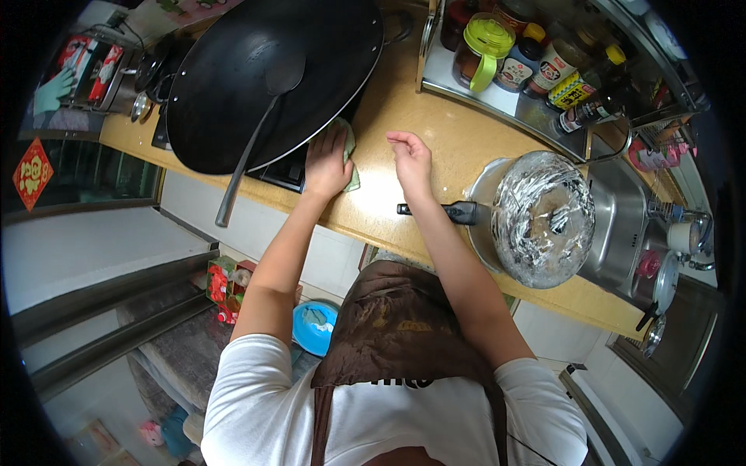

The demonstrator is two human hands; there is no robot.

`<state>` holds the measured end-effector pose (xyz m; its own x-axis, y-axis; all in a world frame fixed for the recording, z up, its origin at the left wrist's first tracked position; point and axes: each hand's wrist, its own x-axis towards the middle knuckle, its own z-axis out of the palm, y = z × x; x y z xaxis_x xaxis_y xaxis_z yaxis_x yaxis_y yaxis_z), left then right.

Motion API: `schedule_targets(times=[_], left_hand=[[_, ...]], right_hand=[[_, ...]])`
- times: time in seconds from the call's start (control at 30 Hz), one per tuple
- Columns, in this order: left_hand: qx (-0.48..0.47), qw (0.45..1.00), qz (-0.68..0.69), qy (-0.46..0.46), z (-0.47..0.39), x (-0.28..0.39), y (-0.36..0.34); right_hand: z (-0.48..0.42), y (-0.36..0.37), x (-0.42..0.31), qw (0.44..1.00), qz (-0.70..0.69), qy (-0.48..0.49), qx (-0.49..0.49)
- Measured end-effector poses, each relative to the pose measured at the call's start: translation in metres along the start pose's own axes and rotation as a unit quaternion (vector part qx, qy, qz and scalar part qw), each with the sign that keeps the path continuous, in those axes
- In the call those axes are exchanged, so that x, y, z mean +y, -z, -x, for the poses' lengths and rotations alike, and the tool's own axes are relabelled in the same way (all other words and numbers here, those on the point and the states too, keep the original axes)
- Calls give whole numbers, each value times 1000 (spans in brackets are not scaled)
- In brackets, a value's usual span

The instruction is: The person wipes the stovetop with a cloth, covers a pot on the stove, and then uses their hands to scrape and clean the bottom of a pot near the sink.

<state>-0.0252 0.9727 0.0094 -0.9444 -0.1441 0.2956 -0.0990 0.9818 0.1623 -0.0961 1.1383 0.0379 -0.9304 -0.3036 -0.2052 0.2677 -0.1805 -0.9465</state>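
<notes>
My left hand (329,162) presses flat on a folded green cloth (352,152) at the right edge of the black stove (285,173), under the wok's rim. A large black wok (233,76) covers most of the stove. In it rests a metal wok ladle (247,157), its handle jutting past the counter's front edge. Over the yellow countertop (373,198), my right hand (412,166) has its fingers curled in, with nothing visible in it. Below that wrist lies the black handle (457,212) of a metal pan (482,198). A round, crinkled silvery cover (545,221) sits over the pan.
A rack (466,96) at the back right holds a lime-lidded jug (486,43) and several sauce bottles (548,64). The steel sink (618,215) is at the far right. On the floor stands a blue basin (312,335) with cloths. A lidded black pot (154,70) is left of the wok.
</notes>
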Motion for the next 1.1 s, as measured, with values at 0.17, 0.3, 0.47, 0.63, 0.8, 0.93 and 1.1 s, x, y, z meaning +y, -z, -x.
schedule_targets(times=[0.17, 0.3, 0.47, 0.63, 0.8, 0.93, 1.1], left_hand=[[-65, 995, -47, 59, -56, 19, -20], [-36, 994, -57, 86, -105, 26, -45], [139, 989, -43, 36, -167, 19, -89], [256, 965, 47, 14, -227, 8, -114], [142, 985, 95, 15, -286, 38, -125], [107, 988, 107, 3, -295, 30, -116], [88, 987, 131, -27, -302, 37, -114]], right_hand=[[-24, -8, 6, 999, -6, -3, 39], [-33, -3, 6, 998, -9, -15, 56], [-49, 4, -1, 994, -14, -34, 103], [-67, 6, -1, 990, -32, -33, 134], [-67, 26, -8, 983, -25, -27, 178], [-62, 32, -13, 983, -44, -14, 175], [-55, 19, -17, 983, -73, 30, 164]])
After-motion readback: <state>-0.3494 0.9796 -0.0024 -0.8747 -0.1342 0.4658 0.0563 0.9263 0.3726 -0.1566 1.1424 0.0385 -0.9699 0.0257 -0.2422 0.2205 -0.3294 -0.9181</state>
